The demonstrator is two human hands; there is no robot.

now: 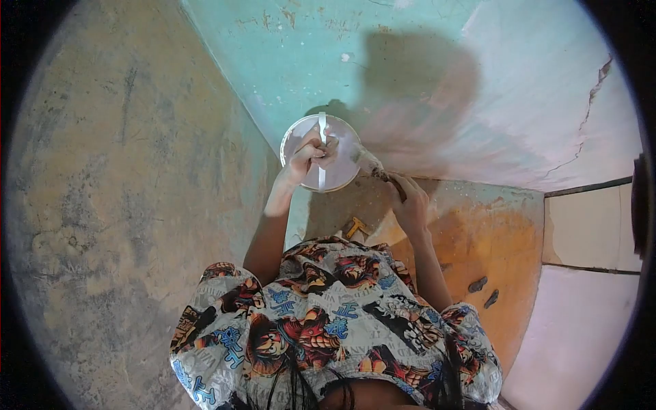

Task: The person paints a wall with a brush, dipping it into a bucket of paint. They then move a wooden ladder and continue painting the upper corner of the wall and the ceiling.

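Holding white bucket [339, 160] up in front of the teal wall [287, 61]: left hand [305, 158] fingers clamped on its handle [322, 130]. Right hand [410, 199] fingers wrapped around brush [374, 167], bristles touching bucket rim. Orange wall [492, 239] lower right.

Below the fingers [309, 152], bare forearms run back into a loose short-sleeved shirt [328, 321] printed with busy cartoon figures in red, orange, black and blue on a pale ground
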